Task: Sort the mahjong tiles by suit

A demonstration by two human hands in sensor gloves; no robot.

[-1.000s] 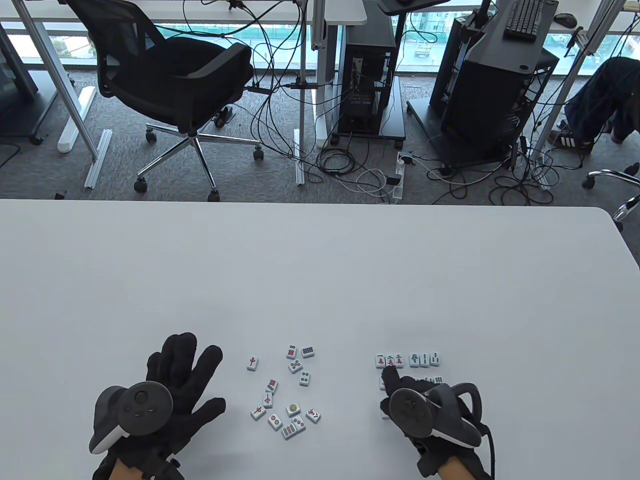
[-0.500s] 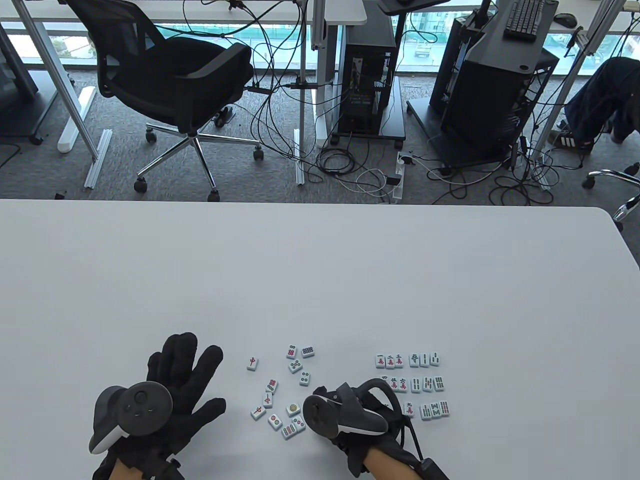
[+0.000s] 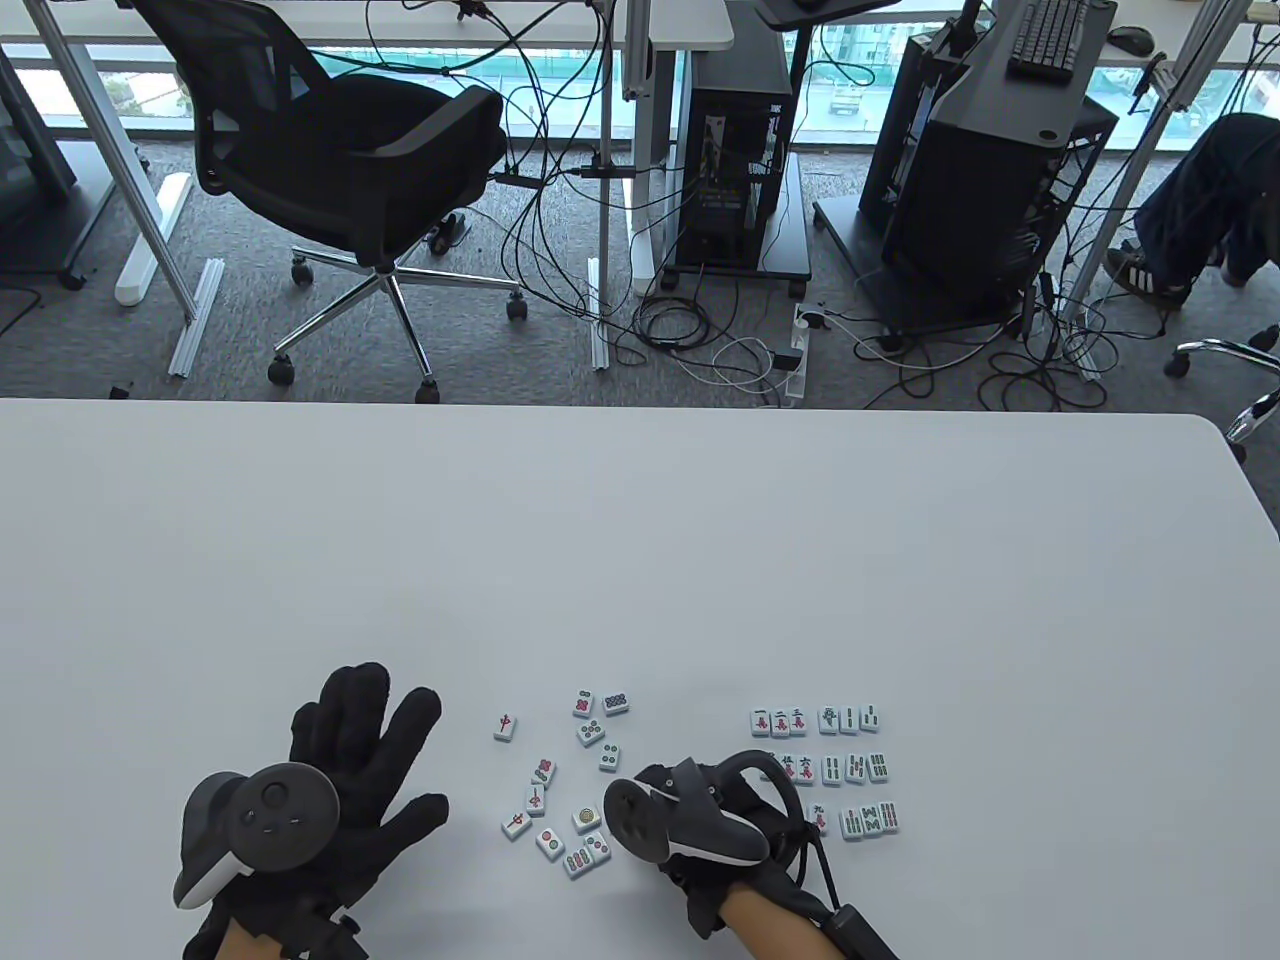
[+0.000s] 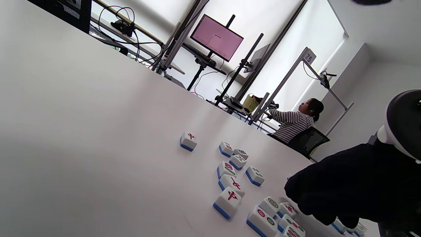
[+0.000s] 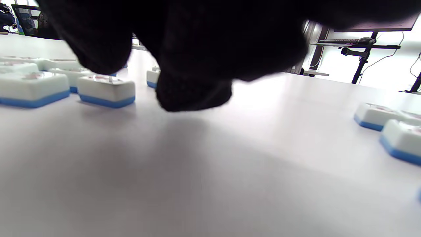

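Several loose mahjong tiles (image 3: pixel 570 790) lie face up in a scattered cluster at the table's front centre, with a red-character tile (image 3: pixel 505 727) apart at its left. To the right, sorted tiles (image 3: pixel 822 768) stand in three neat rows. My left hand (image 3: pixel 365 745) lies flat on the table left of the cluster, fingers spread, holding nothing. My right hand (image 3: pixel 650 790) hovers over the cluster's right edge, its fingers hidden under the tracker in the table view. In the right wrist view its fingertips (image 5: pixel 190 95) hang just above the table beside a tile (image 5: pixel 105 87), with nothing held.
The white table (image 3: pixel 640 560) stretches wide behind the tiles. Past its far edge stand an office chair (image 3: pixel 340 160), computer towers and floor cables. A person in a striped shirt (image 4: pixel 292 121) sits at a distant desk in the left wrist view.
My right hand has left the sorted rows and moved left to the loose cluster's right edge, now covering one tile there. The left hand has barely shifted.
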